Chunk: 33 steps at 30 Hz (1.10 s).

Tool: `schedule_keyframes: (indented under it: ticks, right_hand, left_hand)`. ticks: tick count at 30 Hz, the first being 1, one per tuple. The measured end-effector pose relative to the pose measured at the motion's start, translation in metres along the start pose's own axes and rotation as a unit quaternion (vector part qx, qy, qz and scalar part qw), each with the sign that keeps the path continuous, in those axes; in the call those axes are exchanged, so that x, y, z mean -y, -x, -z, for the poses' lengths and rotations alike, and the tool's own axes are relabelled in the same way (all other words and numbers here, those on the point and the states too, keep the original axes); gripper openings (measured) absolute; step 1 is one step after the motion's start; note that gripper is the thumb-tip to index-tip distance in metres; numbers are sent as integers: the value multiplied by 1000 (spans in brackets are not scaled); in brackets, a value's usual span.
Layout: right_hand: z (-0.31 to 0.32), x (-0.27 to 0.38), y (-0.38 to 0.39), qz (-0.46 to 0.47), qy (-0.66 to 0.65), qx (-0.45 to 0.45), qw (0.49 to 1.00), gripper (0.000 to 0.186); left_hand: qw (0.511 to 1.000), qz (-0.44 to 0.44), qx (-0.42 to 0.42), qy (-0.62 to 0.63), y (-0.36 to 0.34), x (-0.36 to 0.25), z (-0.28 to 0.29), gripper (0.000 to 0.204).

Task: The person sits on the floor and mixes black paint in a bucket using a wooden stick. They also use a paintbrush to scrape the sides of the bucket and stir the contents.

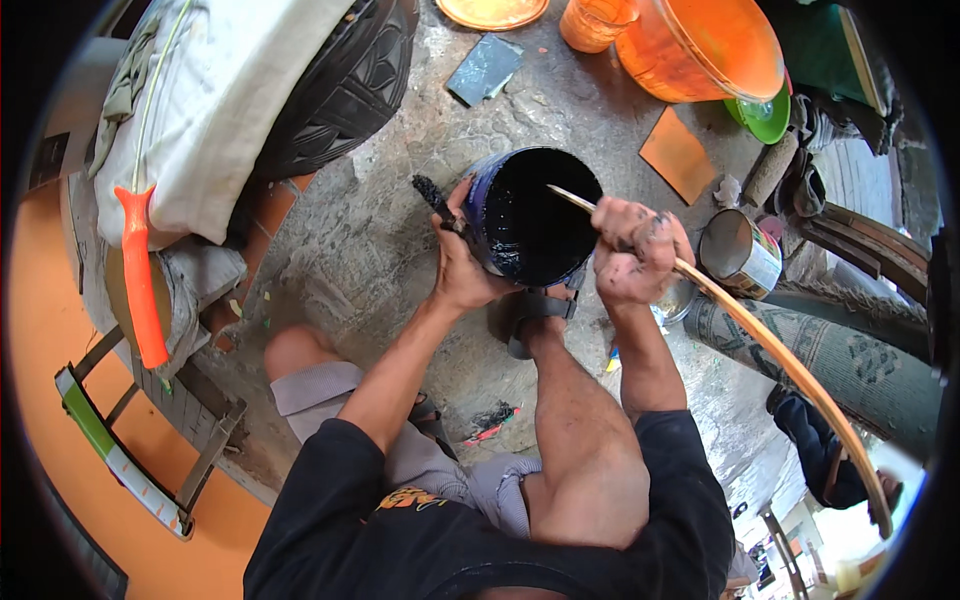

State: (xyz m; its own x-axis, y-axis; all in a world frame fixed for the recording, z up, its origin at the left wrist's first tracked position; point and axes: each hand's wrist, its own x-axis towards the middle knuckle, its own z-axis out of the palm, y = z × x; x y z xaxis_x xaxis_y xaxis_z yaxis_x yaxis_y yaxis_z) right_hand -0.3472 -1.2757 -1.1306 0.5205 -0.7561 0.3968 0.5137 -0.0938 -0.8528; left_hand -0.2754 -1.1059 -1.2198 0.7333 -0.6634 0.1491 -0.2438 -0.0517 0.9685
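A blue paint can (488, 222), its inside coated in glossy black, is tilted so its mouth faces up at me. My left hand (465, 262) wraps round the can's left side. A black, paint-caked object (436, 197) pokes out by those fingers; its kind I cannot make out. My right hand (640, 248), stained with dark smudges, is closed round a long curved wooden stick (790, 365). The stick's pale tip reaches over the can's mouth, and its other end sweeps back to the lower right. Whether the tip touches the paint cannot be seen.
An orange-stained tub (700, 45), a small orange cup (597, 24), an orange tile (677, 155) and a grey tile (484, 69) lie beyond the can. On the right are an open tin (738, 250) and a rolled carpet (820, 355). An orange-handled tool (142, 280) hangs at left.
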Motion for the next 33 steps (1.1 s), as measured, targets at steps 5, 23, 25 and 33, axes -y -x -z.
schedule_keyframes:
  ticks: [5,23,25,33]
  right_hand:
    - [-1,35,9,-113,15,21,993,36]
    - [-33,-13,-3,20,-15,56,998,34]
    - [-31,-2,-1,-10,-13,37,999,40]
    - [-11,25,22,22,166,101,981,21]
  left_hand:
    - [998,23,-4,55,11,9,9,141]
    - [1000,0,2,29,21,24,24,136]
    - [1000,-24,-1,-1,24,30,25,138]
    - [997,-40,-10,-60,17,15,22,133]
